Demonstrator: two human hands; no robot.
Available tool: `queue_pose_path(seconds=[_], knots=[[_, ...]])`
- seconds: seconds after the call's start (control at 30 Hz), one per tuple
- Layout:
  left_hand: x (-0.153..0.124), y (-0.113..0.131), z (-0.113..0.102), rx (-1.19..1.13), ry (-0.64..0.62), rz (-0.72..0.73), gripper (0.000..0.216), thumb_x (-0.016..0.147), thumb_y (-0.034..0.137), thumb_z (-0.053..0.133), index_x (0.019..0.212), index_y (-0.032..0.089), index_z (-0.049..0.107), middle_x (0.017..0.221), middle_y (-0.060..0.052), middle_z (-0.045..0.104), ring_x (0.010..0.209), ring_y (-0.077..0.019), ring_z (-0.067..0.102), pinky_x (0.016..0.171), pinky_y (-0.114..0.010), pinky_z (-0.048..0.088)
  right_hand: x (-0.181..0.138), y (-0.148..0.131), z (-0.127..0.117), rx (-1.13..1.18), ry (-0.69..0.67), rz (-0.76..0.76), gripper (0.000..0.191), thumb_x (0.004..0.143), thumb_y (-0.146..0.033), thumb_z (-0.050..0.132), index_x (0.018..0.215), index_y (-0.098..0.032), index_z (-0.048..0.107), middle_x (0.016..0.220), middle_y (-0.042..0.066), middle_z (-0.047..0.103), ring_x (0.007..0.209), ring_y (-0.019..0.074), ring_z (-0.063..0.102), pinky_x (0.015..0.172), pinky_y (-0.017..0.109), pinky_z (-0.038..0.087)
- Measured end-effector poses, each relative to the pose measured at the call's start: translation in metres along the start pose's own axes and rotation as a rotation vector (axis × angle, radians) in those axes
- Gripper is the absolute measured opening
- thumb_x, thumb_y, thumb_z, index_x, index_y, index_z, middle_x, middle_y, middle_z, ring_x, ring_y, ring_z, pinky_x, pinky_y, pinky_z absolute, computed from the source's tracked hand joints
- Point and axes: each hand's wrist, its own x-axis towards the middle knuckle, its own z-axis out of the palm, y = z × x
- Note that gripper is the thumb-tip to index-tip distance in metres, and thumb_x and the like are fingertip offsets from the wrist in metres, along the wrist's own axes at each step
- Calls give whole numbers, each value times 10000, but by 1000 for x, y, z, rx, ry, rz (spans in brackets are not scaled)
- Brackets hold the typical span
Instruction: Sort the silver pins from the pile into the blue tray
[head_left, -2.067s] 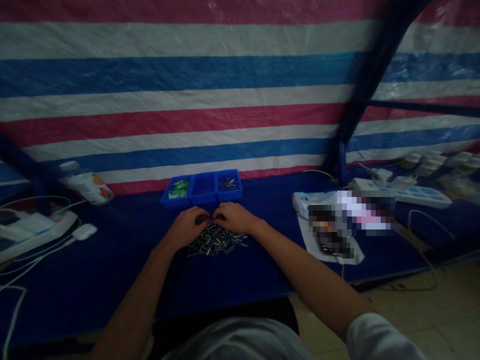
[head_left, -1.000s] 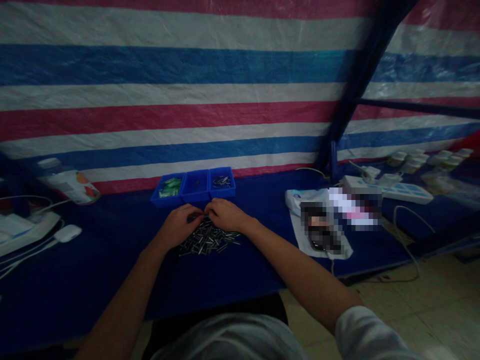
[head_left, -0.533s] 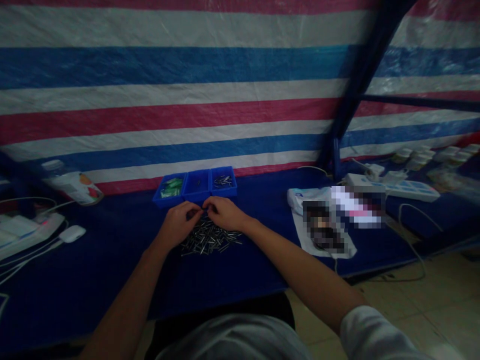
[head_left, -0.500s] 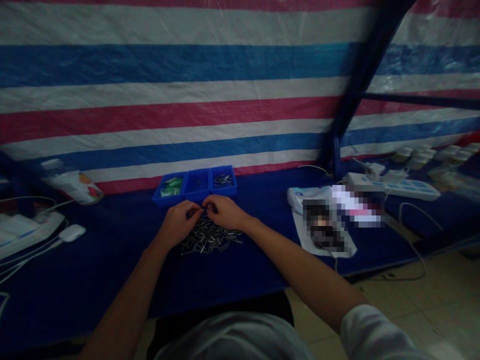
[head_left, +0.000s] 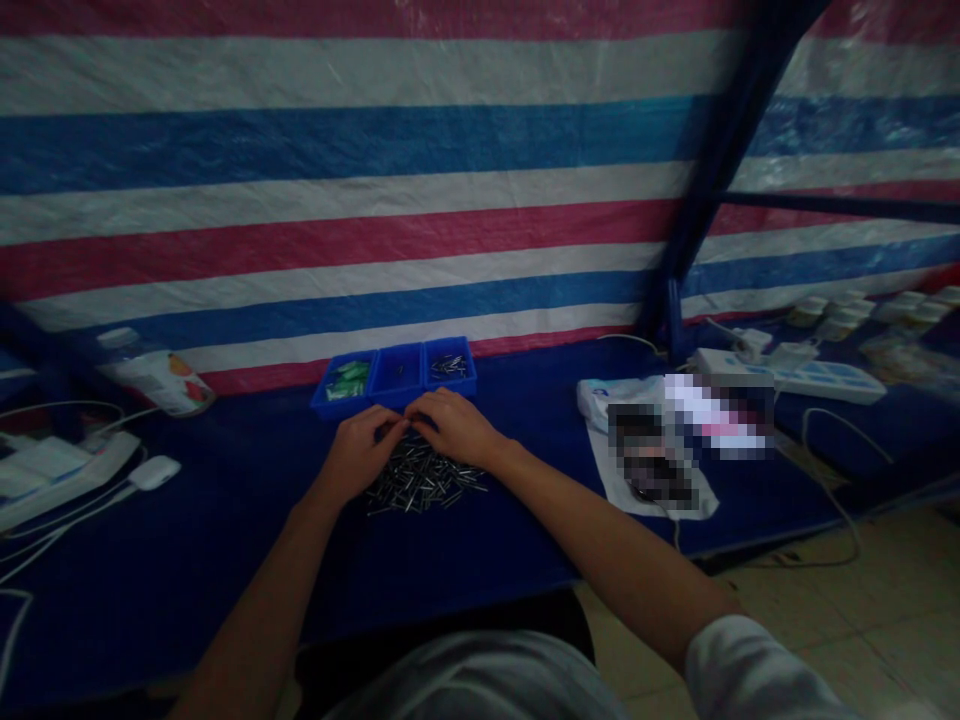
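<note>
A loose pile of thin dark metal pins, perhaps nails or screws [head_left: 420, 480], lies on the blue table. At its far edge my left hand [head_left: 360, 450] and my right hand [head_left: 450, 425] meet, fingertips pinched close together. Whatever sits between those fingers is too small and dark to name. Just beyond them stands a blue three-part tray [head_left: 400, 391]. Its left compartment holds green packets [head_left: 349, 380]; a tiny dark piece shows in the middle one, and small metal pieces [head_left: 448, 366] fill part of the right one.
A clear bottle [head_left: 161, 375] and a white power strip [head_left: 67, 470] with cables are at the left. To the right lie a white packet [head_left: 600, 395], blurred items on paper [head_left: 604, 470], another power strip [head_left: 825, 378] and several small jars [head_left: 840, 320]. A striped sheet [head_left: 450, 230] hangs behind.
The view has shifted slightly, so everything sits a little lower and to the right. Both hands stay together over the pile, with their fingertips drawn closer.
</note>
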Motion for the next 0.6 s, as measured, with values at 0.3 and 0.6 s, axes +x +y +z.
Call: queue_pose_path(seconds=[0.3, 0.6], knots=[[1, -4, 1, 27, 11, -45, 293, 890, 406, 482, 866, 184, 670, 783, -34, 661, 718, -182, 585, 673, -296, 420, 1, 5, 1, 170, 69, 28, 299, 914, -111, 452, 1163, -152, 613, 1162, 82, 659, 1072, 152, 595, 955, 317, 427], [2, -14, 3, 138, -25, -123, 248, 872, 383, 498, 881, 197, 663, 828, -49, 663, 794, -208, 613, 740, -329, 452, 13, 3, -4, 911, 256, 451, 109, 813, -222, 642, 903, -166, 616, 846, 36, 710, 754, 131, 672, 751, 293, 519]])
